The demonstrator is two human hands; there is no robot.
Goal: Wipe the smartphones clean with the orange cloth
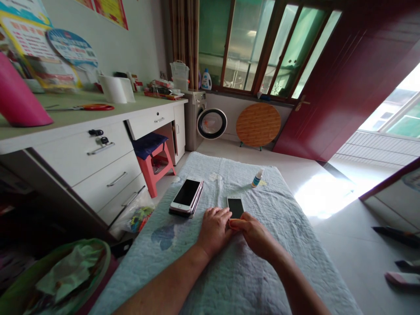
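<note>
A white smartphone (236, 205) with a dark screen lies face up on the cloth-covered table. My left hand (215, 228) rests at its lower left edge, fingers bent together against the phone and steadying it. Over the phone's lower end, my right hand (257, 234) is closed on a small orange cloth (234, 224), most of which is hidden by the fingers. Left of my hands sits a stack of phones, a white one (187, 193) on top with its screen dark. A small bottle (257, 178) with a blue label stands upright beyond the phone, to the right.
A light blue quilted cloth (285, 227) covers the table. On the left are a white desk (101, 162), a pink stool (157, 162) and a bin (98, 280) holding rubbish. A washing machine (193, 122) with an open door and a round wooden tabletop (259, 124) stand behind.
</note>
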